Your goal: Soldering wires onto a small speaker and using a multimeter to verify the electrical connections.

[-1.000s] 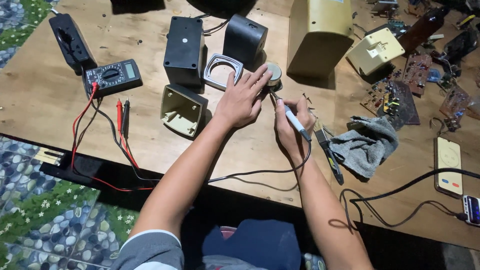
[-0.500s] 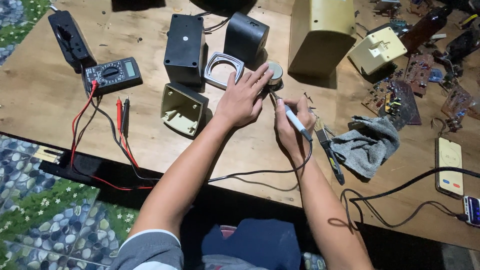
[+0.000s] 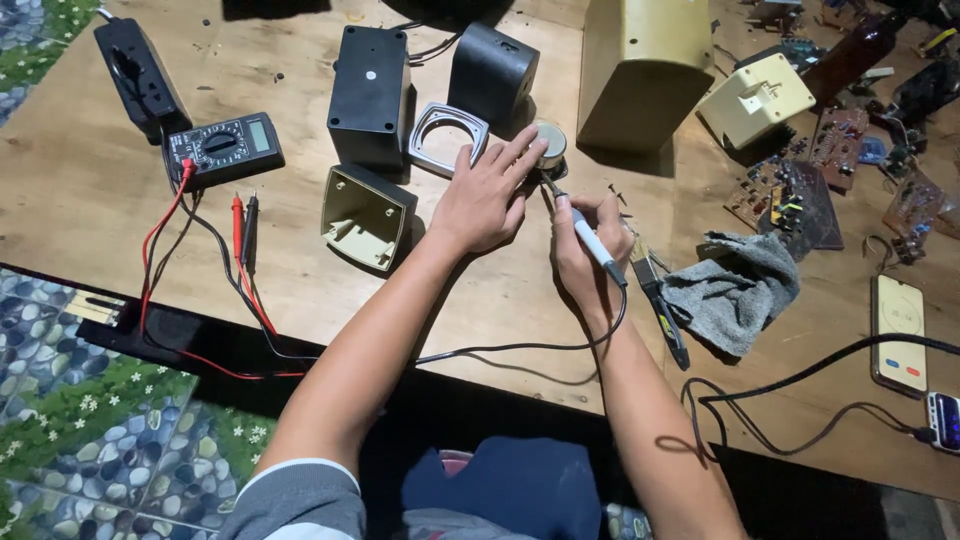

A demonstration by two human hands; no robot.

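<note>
Wooden worktable (image 3: 90,190) filling most of the frame, patterned pebble-and-grass floor mat (image 3: 60,410) along the lower left. Left hand (image 3: 485,195) near the centre, palm down, fingers spread and resting on a small round speaker (image 3: 549,143), steadying it against the table. Right hand (image 3: 590,240) just right of it, closed around a soldering iron (image 3: 583,232) held like a pen, tip angled up toward the speaker's edge; cord trailing from the hand down across the table's front. Just left of the left hand: a grey square frame (image 3: 445,137) and a beige open casing (image 3: 365,215). Behind these, two black boxes (image 3: 368,80) side by side in the upper middle. Multimeter (image 3: 224,148) at upper left with red and black probes (image 3: 243,215) lying below it, leads looping over the table edge. Tall beige housing (image 3: 640,65) at top centre-right. Grey rag (image 3: 735,290) right of the right hand, a brush (image 3: 655,295) between the two. Circuit boards (image 3: 790,195) scattered at upper right. Phone (image 3: 898,318) flat at the right edge.
</note>
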